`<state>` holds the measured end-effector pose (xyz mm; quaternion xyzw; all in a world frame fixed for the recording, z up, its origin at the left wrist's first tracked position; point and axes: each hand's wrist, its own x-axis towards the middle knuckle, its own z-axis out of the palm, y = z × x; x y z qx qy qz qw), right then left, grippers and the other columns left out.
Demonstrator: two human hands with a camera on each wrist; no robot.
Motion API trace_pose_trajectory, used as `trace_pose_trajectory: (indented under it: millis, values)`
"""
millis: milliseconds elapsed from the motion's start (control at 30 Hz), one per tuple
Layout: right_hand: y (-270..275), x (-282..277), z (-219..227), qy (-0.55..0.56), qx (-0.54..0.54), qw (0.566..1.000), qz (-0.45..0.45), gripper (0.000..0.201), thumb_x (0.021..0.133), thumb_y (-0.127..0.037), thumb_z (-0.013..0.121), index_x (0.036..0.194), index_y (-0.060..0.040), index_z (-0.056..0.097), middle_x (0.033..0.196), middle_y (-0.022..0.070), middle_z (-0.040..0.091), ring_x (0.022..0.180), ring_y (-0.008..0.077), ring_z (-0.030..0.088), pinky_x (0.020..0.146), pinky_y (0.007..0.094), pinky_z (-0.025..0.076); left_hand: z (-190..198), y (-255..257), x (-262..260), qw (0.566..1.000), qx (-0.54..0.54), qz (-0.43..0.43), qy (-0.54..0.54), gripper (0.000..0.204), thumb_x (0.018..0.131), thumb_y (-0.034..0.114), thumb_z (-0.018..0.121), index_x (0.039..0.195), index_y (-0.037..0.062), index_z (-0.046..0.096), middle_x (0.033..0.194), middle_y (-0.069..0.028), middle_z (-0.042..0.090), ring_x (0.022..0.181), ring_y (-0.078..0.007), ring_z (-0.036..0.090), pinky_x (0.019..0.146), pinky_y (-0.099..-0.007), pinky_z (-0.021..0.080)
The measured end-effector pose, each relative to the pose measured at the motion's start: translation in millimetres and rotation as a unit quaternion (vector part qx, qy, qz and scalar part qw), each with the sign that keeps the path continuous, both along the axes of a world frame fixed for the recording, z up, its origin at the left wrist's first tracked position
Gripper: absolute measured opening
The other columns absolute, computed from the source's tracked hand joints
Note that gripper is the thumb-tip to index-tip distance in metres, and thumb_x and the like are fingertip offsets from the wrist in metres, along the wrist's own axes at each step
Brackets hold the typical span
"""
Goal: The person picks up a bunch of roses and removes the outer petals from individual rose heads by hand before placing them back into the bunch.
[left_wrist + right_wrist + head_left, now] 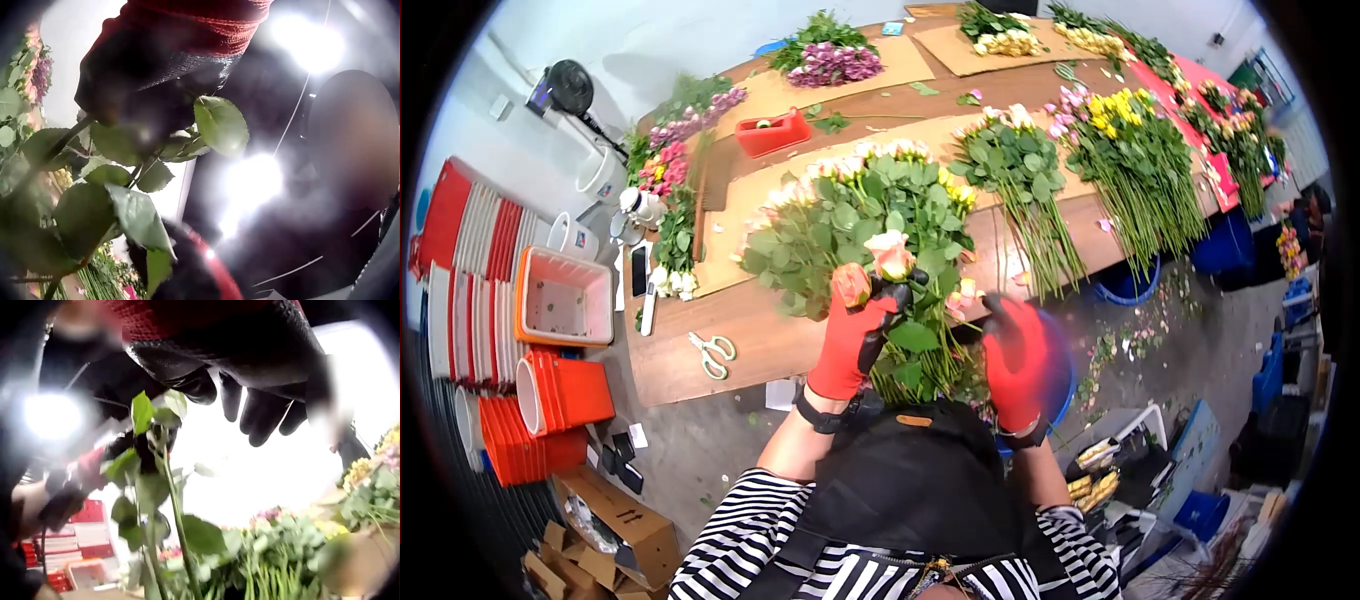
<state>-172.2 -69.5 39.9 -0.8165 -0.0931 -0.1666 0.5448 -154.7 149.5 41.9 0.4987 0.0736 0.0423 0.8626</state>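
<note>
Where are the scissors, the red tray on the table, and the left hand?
scissors point(714, 353), head view, on the handles.
red tray point(772, 134), head view, on its front wall.
left hand point(850, 340), head view, on the glove's back.

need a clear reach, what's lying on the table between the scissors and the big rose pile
Head view: only bare wooden table shows between the scissors and the rose pile; nothing lies on that stretch.

Left hand point(852, 345) raised, fingers curled; right hand point(1015, 360) fingers relaxed
</note>
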Motion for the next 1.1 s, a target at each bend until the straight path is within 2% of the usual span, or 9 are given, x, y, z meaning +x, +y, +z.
trace_pose_trajectory:
  millis: [100, 300, 433, 567, 600, 700, 833, 900, 1100]
  values:
    - [16.0, 6.8, 59.5, -0.062, -0.016, 0.998, 0.010, 0.049, 0.068, -0.002, 0.075, 0.116, -0.0060, 0.065, 0.121, 0.0120, 0.063, 0.116, 0.0337, 0.054, 0.103, 0.0449, 0.040, 2.4, -17.2, -13.2, 0.999, 0.013, -0.019, 0.030, 0.039, 0.070, -0.009, 0.067, 0.085, 0.0115, 0.037, 0.085, 0.0039, 0.032, 0.078, -0.0089, 0.040, 0.079, -0.0232, 0.043]
    - [37.4, 8.7, 68.8, -0.069, -0.027, 0.997, -0.022, 0.037, 0.069, -0.005, 0.077, 0.105, -0.0037, 0.066, 0.110, 0.0128, 0.065, 0.107, 0.0327, 0.058, 0.100, 0.0428, 0.040, 26.1, -34.9, -28.6, 0.997, 0.068, -0.039, 0.005, 0.044, 0.072, -0.003, 0.070, 0.115, -0.0047, 0.060, 0.096, -0.0039, 0.066, 0.085, -0.0109, 0.063, 0.077, -0.0254, 0.051]
    - [45.1, 7.6, 40.2, 0.027, 0.323, 0.946, 0.011, 0.023, 0.078, -0.003, 0.071, 0.099, 0.0008, 0.063, 0.103, 0.0140, 0.067, 0.095, 0.0230, 0.062, 0.090, 0.0313, 0.046, 9.4, -36.3, -36.0, 0.998, 0.054, -0.037, 0.017, 0.037, 0.077, 0.000, 0.068, 0.112, -0.0032, 0.059, 0.101, -0.0066, 0.064, 0.090, -0.0129, 0.063, 0.081, -0.0270, 0.051]
    - [26.9, 11.0, 41.0, 0.116, 0.451, 0.885, 0.003, 0.018, 0.097, -0.013, 0.051, 0.091, 0.0013, 0.061, 0.098, 0.0126, 0.068, 0.095, 0.0205, 0.061, 0.090, 0.0343, 0.046, -0.1, -32.0, -33.5, 0.987, 0.144, -0.064, -0.042, 0.030, 0.077, 0.000, 0.067, 0.105, -0.0016, 0.056, 0.098, -0.0029, 0.056, 0.090, -0.0130, 0.059, 0.084, -0.0279, 0.049]
    - [5.5, 16.4, 12.2, 0.086, 0.494, 0.854, 0.140, 0.027, 0.096, -0.023, 0.053, 0.096, 0.0023, 0.062, 0.097, 0.0149, 0.068, 0.097, 0.0236, 0.062, 0.095, 0.0376, 0.044, -1.0, -31.4, -32.6, 0.986, 0.149, -0.065, -0.042, 0.027, 0.077, 0.000, 0.066, 0.103, -0.0010, 0.055, 0.096, -0.0014, 0.054, 0.089, -0.0129, 0.058, 0.084, -0.0280, 0.049]
    - [-20.5, 13.0, 31.0, -0.028, 0.246, 0.947, 0.205, 0.043, 0.092, -0.034, 0.054, 0.106, 0.0057, 0.063, 0.109, 0.0188, 0.065, 0.110, 0.0298, 0.059, 0.103, 0.0428, 0.040, 0.6, -31.5, -26.9, 0.984, 0.166, -0.051, -0.036, 0.022, 0.077, -0.001, 0.066, 0.092, 0.0022, 0.051, 0.087, 0.0006, 0.047, 0.081, -0.0120, 0.054, 0.081, -0.0276, 0.049]
    - [-5.0, 9.5, 78.0, 0.067, 0.174, 0.977, 0.098, 0.045, 0.073, 0.007, 0.062, 0.117, 0.0032, 0.060, 0.121, 0.0148, 0.061, 0.117, 0.0265, 0.056, 0.103, 0.0358, 0.041, 4.9, -34.3, -23.6, 0.962, 0.217, -0.114, -0.119, 0.024, 0.074, -0.002, 0.067, 0.082, 0.0050, 0.046, 0.074, 0.0034, 0.038, 0.071, -0.0104, 0.050, 0.076, -0.0265, 0.049]
    - [7.6, 4.0, 82.5, 0.096, 0.188, 0.975, 0.069, 0.040, 0.073, 0.005, 0.066, 0.113, 0.0038, 0.063, 0.116, 0.0151, 0.063, 0.112, 0.0257, 0.059, 0.099, 0.0349, 0.044, 6.2, -39.1, -28.4, 0.987, 0.063, -0.147, 0.022, 0.022, 0.074, -0.002, 0.067, 0.093, 0.0007, 0.058, 0.072, 0.0038, 0.050, 0.068, -0.0087, 0.055, 0.070, -0.0245, 0.049]
    - [25.6, -0.1, 63.4, 0.119, 0.347, 0.930, -0.006, 0.023, 0.082, 0.000, 0.063, 0.105, 0.0056, 0.066, 0.108, 0.0122, 0.067, 0.100, 0.0191, 0.062, 0.091, 0.0307, 0.047, 13.9, -46.7, -32.2, 0.984, 0.105, -0.142, -0.012, 0.040, 0.079, 0.000, 0.066, 0.118, -0.0045, 0.060, 0.099, -0.0049, 0.068, 0.085, -0.0107, 0.064, 0.076, -0.0251, 0.052]
